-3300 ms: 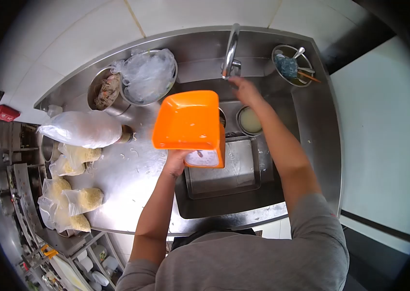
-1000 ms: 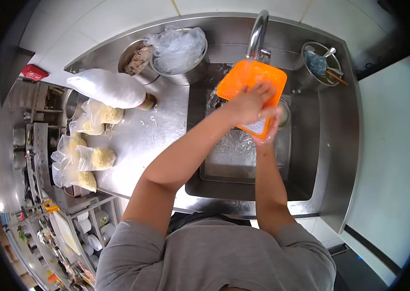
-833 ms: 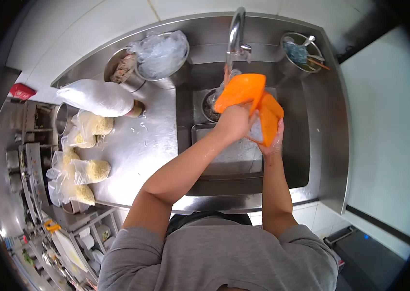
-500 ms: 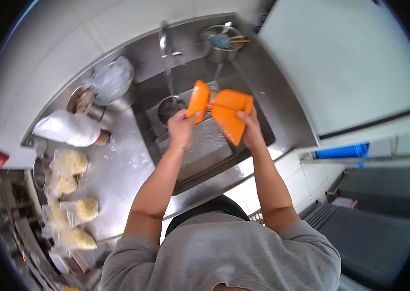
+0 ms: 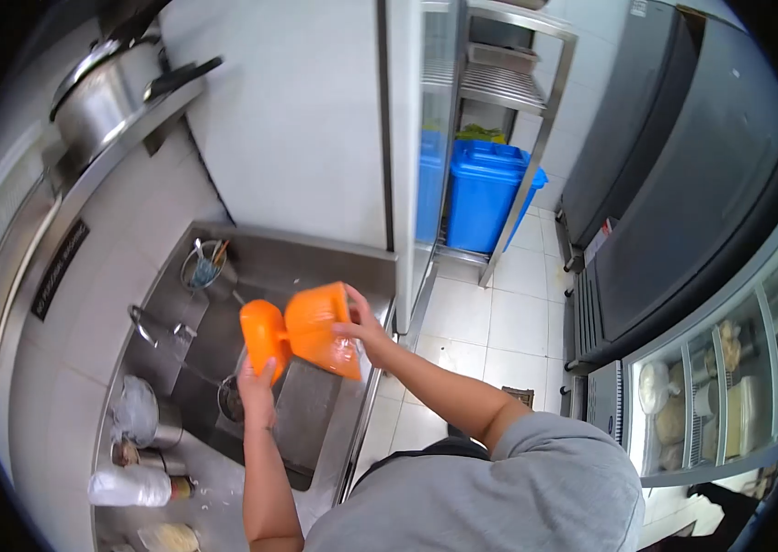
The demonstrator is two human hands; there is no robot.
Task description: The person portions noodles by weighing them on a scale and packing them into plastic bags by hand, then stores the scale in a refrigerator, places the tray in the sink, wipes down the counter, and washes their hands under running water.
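Over the sink (image 5: 302,244), my left hand (image 5: 257,391) is closed on the lower end of a rounded orange plastic part (image 5: 265,333). My right hand (image 5: 361,327) grips the outer edge of a broader orange plastic part (image 5: 317,317), its thumb lying across the face. The two parts meet at a narrow middle, and the broad one has a shiny, wet-looking flap at its lower right; I cannot tell what kind of item this is. Below and left, a dark round vessel (image 5: 231,397) sits under the faucet (image 5: 154,327). A rectangular metal tray (image 5: 315,414) lies in the basin.
A metal pot (image 5: 210,271) with utensils stands in the sink corner. Left of the basin are a bag-covered pot (image 5: 164,423) and a white-wrapped bottle (image 5: 131,488). Rightward stand a blue bin (image 5: 486,198), a metal rack (image 5: 536,120) and a glass-fronted fridge (image 5: 720,396).
My view has swung right, bringing the bin, rack and fridges into sight. Both hands still hold the orange plastic over the sink, now turned to a different angle.
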